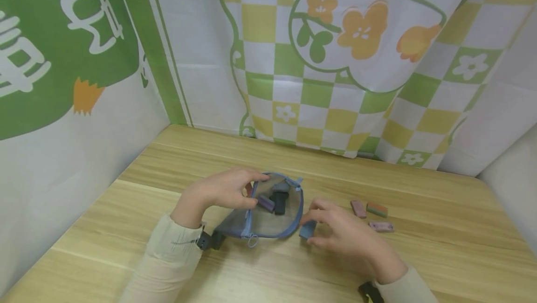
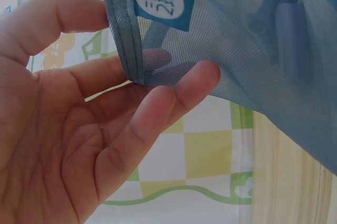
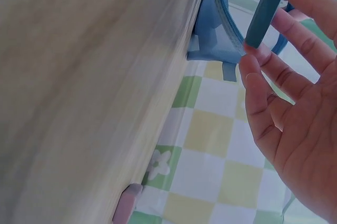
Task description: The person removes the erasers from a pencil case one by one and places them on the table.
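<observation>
A blue mesh zip pouch [image 1: 272, 223] lies with its mouth spread open on the table. My left hand [image 1: 228, 189] holds the pouch by its rim; in the left wrist view thumb and fingers [image 2: 197, 79] sit on either side of the blue edging. Inside the pouch are a purple block [image 1: 266, 203] and a dark block [image 1: 279, 204]. My right hand [image 1: 340, 228] pinches a small blue block [image 3: 265, 13] between thumb and fingers, just right of the pouch's opening.
Right of my right hand lie a pink block [image 1: 358, 209], an orange and green block [image 1: 376, 210] and a pale pink block [image 1: 381, 226]. A checked, flower-printed cloth [image 1: 310, 93] hangs behind the wooden table [image 1: 440, 247]. Another green-and-white cloth [image 1: 84, 121] hangs at left.
</observation>
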`<state>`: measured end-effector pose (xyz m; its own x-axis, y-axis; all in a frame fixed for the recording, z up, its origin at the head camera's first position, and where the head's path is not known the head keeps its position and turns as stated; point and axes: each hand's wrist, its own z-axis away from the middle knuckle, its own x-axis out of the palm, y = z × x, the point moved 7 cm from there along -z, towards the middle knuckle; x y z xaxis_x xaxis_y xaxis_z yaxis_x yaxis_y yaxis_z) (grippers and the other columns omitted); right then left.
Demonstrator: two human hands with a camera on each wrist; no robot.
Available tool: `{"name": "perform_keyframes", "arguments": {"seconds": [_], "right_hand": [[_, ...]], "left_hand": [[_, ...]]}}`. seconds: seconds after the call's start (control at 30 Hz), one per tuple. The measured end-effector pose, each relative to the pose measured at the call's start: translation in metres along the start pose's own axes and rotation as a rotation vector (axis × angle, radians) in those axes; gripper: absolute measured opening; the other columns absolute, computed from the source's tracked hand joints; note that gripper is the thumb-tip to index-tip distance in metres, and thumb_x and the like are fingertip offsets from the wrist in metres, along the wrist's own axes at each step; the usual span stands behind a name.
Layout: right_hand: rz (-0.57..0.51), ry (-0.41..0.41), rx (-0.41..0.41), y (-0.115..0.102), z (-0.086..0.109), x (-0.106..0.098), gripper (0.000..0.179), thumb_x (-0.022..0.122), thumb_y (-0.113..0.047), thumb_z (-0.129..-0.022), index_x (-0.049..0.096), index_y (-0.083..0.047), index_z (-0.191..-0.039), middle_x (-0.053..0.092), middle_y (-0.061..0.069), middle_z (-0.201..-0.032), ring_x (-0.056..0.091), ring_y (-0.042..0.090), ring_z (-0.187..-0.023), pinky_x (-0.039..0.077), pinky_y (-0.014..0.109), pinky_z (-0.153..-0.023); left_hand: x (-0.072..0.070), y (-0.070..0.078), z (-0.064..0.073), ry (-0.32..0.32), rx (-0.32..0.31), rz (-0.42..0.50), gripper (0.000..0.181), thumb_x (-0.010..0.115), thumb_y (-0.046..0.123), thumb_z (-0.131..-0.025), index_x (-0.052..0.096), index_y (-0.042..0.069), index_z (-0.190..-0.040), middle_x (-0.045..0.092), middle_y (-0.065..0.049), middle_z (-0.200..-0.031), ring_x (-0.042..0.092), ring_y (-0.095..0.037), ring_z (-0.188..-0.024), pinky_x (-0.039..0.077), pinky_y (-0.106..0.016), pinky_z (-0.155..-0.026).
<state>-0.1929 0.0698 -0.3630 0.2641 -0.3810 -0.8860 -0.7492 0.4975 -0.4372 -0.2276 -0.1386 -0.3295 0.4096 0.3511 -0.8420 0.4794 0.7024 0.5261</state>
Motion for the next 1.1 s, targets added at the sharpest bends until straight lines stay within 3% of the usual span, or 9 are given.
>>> {"name": "perform_keyframes", "arguments": {"seconds": [0.47, 0.8, 1.1], "right_hand": [[-0.019, 0.028, 0.010, 0.009, 0.011, -0.004, 0.030, 0.078, -0.021, -0.084, 0.071, -0.016, -0.112, 0.058, -0.010, -0.105, 0.061, 0.006, -0.099, 0.055, 0.029, -0.091], [0.032, 0.042, 0.036, 0.017, 0.017, -0.015, 0.030, 0.080, -0.019, -0.082, 0.071, -0.018, -0.110, 0.060, -0.013, -0.104, 0.062, 0.006, -0.098, 0.047, 0.043, -0.090], [0.037, 0.032, 0.073, 0.026, 0.029, -0.022, 0.028, 0.079, -0.018, -0.083, 0.070, -0.017, -0.110, 0.058, -0.011, -0.104, 0.058, 0.007, -0.097, 0.054, 0.033, -0.086]], "left_hand": [[0.001, 0.001, 0.000, -0.005, -0.008, 0.015, 0.066, 0.060, 0.014, -0.083, 0.047, 0.002, -0.146, 0.057, -0.013, -0.134, 0.056, -0.010, -0.081, 0.045, -0.024, -0.064], [0.001, 0.000, 0.000, -0.009, -0.010, 0.035, 0.066, 0.060, 0.013, -0.083, 0.046, 0.002, -0.147, 0.061, -0.011, -0.123, 0.056, -0.013, -0.080, 0.043, -0.024, -0.061], [0.002, 0.001, 0.000, -0.016, -0.007, 0.045, 0.066, 0.060, 0.012, -0.083, 0.047, 0.002, -0.146, 0.062, -0.011, -0.117, 0.056, -0.013, -0.078, 0.043, -0.023, -0.060]]}}
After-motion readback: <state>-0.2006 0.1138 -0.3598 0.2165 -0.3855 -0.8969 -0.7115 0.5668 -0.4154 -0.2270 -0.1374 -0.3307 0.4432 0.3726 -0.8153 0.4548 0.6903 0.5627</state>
